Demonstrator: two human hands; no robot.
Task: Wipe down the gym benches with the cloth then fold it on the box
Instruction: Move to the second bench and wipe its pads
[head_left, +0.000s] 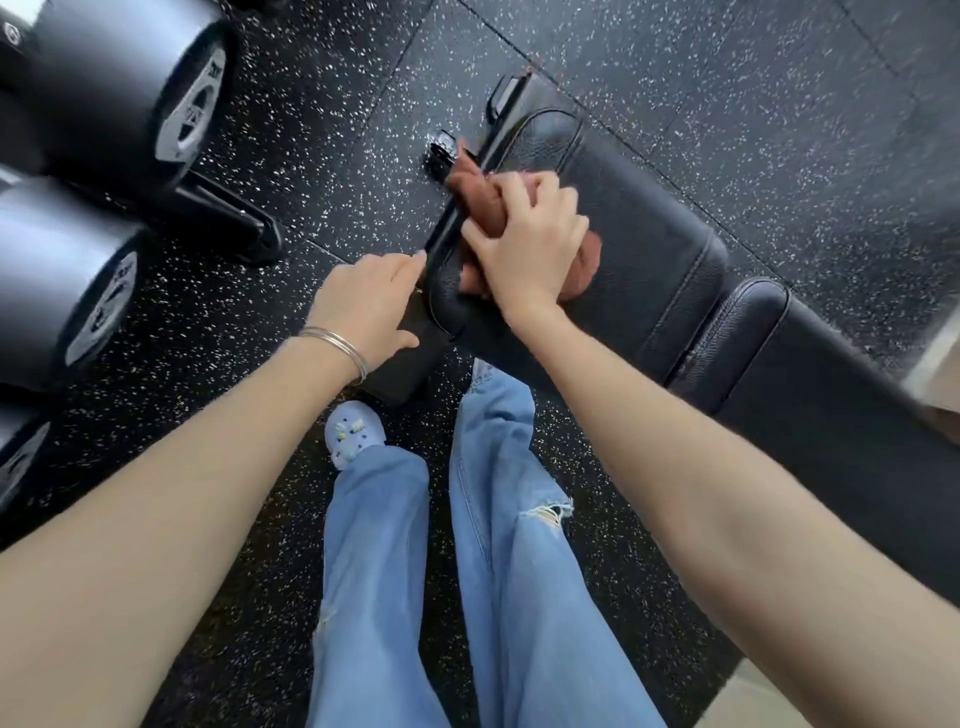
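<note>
The right grip (524, 244) lies on top of the cloth (470, 195), a rust-brown rag bunched on the end pad of the gym bench (649, 244). Its fingers curl over the folds and hold the cloth down against the black leather. The cloth sits on the pad's edge nearest the person. One bunched end pokes out past the knuckles towards the bench's chrome knob (444, 143), and another bulge shows under the wrist.

The left grip (371, 301) is beside the same end of the bench, just off the pad. It is open with the fingers fairly straight. The fingertips touch the black frame bar along the pad's edge, the thumb is spread towards the frame piece below, and it holds nothing. Thin silver bangles (337, 345) circle that wrist.

The bench runs slantwise, with a second, longer pad (810, 415) following the first on the side away from the cloth. At its far tip a black handle (506, 96) sticks out. Well apart from the bench on the left grip's side lie large grey dumbbells (130, 88). Below the bench's near edge are blue ripped jeans (374, 571) and a pale clog (356, 431), standing on the black speckled floor (727, 104).
</note>
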